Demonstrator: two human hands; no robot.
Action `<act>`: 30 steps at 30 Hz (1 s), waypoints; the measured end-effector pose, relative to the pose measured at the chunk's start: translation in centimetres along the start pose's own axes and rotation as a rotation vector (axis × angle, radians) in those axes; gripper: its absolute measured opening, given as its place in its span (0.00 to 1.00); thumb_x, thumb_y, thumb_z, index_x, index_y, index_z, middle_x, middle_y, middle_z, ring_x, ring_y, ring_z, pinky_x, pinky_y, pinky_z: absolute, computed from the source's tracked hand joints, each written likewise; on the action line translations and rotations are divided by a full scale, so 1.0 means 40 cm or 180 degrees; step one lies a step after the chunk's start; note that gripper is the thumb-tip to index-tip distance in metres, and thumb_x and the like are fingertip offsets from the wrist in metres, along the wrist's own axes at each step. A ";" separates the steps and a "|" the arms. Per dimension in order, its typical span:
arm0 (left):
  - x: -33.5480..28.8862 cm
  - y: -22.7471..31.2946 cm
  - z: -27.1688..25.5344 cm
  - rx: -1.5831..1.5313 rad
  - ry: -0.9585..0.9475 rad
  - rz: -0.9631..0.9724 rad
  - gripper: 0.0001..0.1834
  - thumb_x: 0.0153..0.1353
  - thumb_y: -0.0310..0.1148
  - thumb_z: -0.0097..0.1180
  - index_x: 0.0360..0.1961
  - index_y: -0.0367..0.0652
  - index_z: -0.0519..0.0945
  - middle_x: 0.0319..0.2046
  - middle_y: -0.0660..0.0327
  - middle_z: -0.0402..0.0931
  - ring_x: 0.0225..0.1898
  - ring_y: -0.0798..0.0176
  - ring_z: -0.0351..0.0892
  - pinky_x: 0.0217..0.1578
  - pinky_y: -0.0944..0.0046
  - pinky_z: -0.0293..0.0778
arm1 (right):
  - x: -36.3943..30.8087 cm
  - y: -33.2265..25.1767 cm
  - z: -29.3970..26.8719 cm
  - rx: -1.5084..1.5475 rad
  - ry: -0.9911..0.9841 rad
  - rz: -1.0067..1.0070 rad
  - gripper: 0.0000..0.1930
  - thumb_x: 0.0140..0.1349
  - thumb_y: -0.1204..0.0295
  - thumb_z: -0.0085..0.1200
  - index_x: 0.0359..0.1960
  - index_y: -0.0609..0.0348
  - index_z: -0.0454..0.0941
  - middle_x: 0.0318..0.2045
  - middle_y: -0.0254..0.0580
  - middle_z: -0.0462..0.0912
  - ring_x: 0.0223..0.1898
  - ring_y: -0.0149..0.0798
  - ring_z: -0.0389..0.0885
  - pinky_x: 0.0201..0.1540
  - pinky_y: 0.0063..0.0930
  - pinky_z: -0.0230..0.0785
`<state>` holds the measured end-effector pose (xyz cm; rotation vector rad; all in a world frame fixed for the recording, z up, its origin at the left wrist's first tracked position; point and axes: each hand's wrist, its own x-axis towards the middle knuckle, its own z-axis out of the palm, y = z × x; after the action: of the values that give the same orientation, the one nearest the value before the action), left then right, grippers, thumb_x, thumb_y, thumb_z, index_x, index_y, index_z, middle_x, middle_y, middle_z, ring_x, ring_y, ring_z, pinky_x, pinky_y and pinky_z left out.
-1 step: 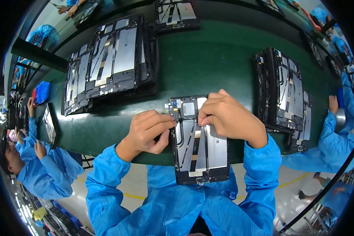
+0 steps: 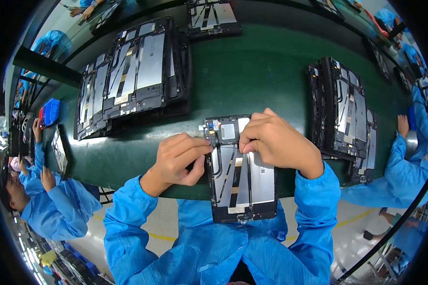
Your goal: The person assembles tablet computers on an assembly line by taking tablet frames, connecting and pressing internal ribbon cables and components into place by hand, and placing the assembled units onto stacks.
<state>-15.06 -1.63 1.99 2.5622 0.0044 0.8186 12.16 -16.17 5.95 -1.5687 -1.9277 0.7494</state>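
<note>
An uncased tablet, with black frame, silver plates and dark ribbon cables, lies upright before me, its lower end past the table's near edge. My left hand is at its upper left edge; the fingertips touch the frame beside small connectors, and the thumb stands apart from them. Over the tablet's upper right part, my right hand has thumb and forefinger pinched together near the top of the silver plates. Whatever is between these fingertips is too small to make out.
Stacks of similar opened tablets stand at the left, with another stack at the right. One more tablet lies at the far side of the green table. A blue bin and a seated co-worker are at far left.
My hands and the tablet keep their places. At the left, the co-worker's lower hand has risen slightly.
</note>
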 end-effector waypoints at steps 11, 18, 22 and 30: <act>-0.018 0.076 0.046 0.0154 0.0395 -0.0695 0.16 0.51 0.19 0.70 0.43 0.40 0.92 0.46 0.54 0.90 0.37 0.51 0.89 0.36 0.57 0.86 | -0.007 0.002 -0.001 0.0195 -0.0161 -0.0002 0.00 0.62 0.76 0.71 0.34 0.57 0.92 0.32 0.33 0.91 0.42 0.42 0.81 0.56 0.37 0.65; -0.006 0.086 0.037 0.0519 0.0278 -0.0588 0.16 0.52 0.19 0.69 0.44 0.38 0.92 0.43 0.52 0.88 0.36 0.49 0.87 0.37 0.57 0.83 | -0.010 0.008 0.006 0.0213 -0.0110 -0.0074 0.01 0.63 0.76 0.71 0.33 0.56 0.92 0.32 0.34 0.91 0.42 0.42 0.81 0.54 0.38 0.64; -0.007 0.084 0.044 0.0356 0.0333 -0.0730 0.16 0.51 0.17 0.71 0.43 0.37 0.92 0.43 0.52 0.89 0.38 0.49 0.88 0.38 0.57 0.84 | -0.010 0.008 0.006 0.0168 -0.0087 -0.0122 0.01 0.62 0.76 0.71 0.33 0.56 0.91 0.31 0.34 0.90 0.41 0.42 0.80 0.53 0.38 0.63; -0.009 0.075 0.048 0.0294 0.0496 -0.0588 0.15 0.50 0.16 0.76 0.40 0.37 0.92 0.43 0.54 0.91 0.34 0.53 0.89 0.35 0.60 0.84 | -0.011 0.008 0.006 0.0253 -0.0038 -0.0140 0.03 0.62 0.78 0.69 0.32 0.56 0.90 0.31 0.34 0.90 0.41 0.43 0.80 0.52 0.39 0.63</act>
<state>-14.67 -5.16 1.64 2.5285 0.3291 0.9625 12.29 -16.58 5.52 -1.4728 -1.9106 0.8085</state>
